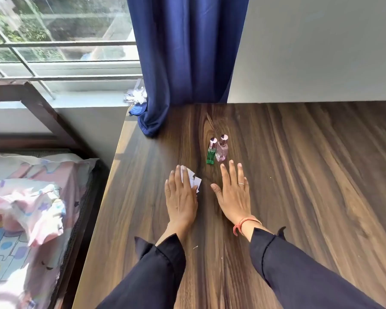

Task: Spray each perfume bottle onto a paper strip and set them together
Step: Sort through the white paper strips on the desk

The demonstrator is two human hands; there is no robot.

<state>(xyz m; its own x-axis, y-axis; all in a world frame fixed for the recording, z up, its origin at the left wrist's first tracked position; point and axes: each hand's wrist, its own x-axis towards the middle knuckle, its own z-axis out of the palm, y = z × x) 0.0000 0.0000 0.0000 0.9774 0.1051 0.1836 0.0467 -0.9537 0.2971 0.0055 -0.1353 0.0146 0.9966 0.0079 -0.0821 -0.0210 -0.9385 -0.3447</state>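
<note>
– Where are the perfume bottles found?
– The green bottle [210, 153] and pink bottle [222, 149] are stood touching on the wooden table [299, 175], just beyond the right hand [232, 192], which is laid flat and spread.
– And the paper strips [193, 178]?
– They are pressed under the flat left hand [180, 195].

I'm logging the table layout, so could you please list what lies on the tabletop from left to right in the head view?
Left hand → paper strips → green bottle → pink bottle → right hand.
</note>
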